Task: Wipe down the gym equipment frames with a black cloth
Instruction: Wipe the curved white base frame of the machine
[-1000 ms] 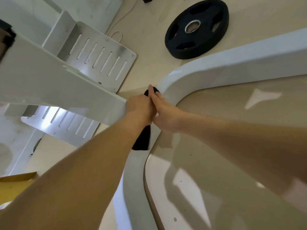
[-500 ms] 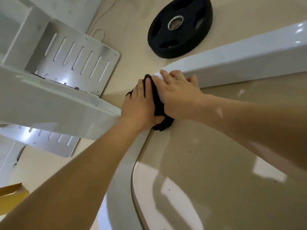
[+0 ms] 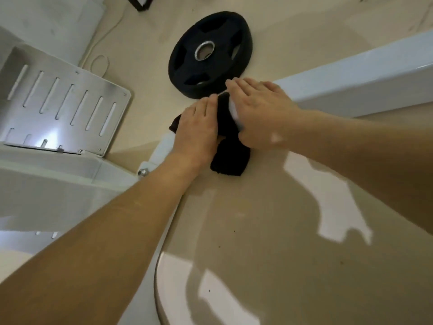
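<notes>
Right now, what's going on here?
A person is wiping the white gym frame with a black cloth. The cloth is draped over the frame's curved bend, with one end hanging down. The left hand and right hand both press on it with fingers straight, side by side. A black weight plate lies on the floor just beyond, untouched.

The left hand (image 3: 196, 127) and right hand (image 3: 260, 113) are bare. Back from the fingers, the left forearm (image 3: 105, 231) and right forearm (image 3: 363, 148) run bare to the picture's edge. A bright light patch sits behind the right fingers.
</notes>
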`<state>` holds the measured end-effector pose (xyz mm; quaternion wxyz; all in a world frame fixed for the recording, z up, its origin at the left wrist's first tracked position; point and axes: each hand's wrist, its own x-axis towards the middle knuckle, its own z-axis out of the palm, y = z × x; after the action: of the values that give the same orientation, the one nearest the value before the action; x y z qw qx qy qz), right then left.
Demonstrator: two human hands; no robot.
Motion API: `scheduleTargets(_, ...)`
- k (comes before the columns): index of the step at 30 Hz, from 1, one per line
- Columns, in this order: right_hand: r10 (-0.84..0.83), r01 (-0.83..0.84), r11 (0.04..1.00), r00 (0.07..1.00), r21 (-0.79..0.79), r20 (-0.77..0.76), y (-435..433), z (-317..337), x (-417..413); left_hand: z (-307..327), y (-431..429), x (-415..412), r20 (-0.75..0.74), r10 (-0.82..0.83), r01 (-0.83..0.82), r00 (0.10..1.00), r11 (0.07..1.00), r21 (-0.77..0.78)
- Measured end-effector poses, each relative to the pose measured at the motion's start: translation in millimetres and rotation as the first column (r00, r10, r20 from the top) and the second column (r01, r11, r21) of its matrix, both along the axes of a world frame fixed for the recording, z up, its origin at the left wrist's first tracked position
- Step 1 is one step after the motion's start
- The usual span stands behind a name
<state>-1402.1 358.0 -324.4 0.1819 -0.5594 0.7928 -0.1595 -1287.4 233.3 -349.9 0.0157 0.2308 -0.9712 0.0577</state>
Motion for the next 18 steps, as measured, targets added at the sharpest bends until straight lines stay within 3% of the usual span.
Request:
scheduleTargets(3, 0.046, -0.046, 0.999, 0.999, 0.006, -0.013, 1.4, 0.4, 4.2, -12.8, 7.9, -13.1, 0.111, -0.12, 0.134, 0.987, 0.983, -0.128)
scheduleTargets(5, 0.088, -0.087, 0.996, 0.995, 0.017, -0.05, -1.8, -1.3, 11.8, -12.0, 7.8, -4.1, 0.11, -0.084, 0.099, 0.99, 0.985, -0.143)
scheduleTargets(8, 0.153, -0.147, 0.986, 0.985, 0.076, -0.078, -4.9, -0.3, 16.0, 5.0, -5.5, 41.8, -0.01, 0.213, -0.214, 0.977, 0.976, -0.048)
scheduleTargets(10, 0.173, -0.164, 0.983, 0.979, 0.082, -0.109, -3.0, -2.3, 14.3, 13.8, -12.2, 69.7, 0.107, 0.423, -0.423, 0.9, 0.906, -0.028)
scheduleTargets(12, 0.145, -0.142, 0.989, 0.986, 0.038, -0.087, 2.2, -4.7, 10.4, 14.8, -16.8, 68.4, 0.169, 0.493, -0.5, 0.854, 0.866, 0.0)
scheduleTargets(15, 0.065, -0.067, 0.997, 0.996, -0.032, -0.061, 14.6, -6.5, 2.1, 8.1, -6.1, 14.6, 0.058, 0.293, -0.296, 0.954, 0.954, 0.046)
scheduleTargets(18, -0.01, 0.007, 1.0, 0.995, -0.028, -0.102, 29.9, -4.1, -13.8, -8.4, 26.9, -51.5, 0.061, -0.006, 0.01, 0.998, 0.998, -0.065)
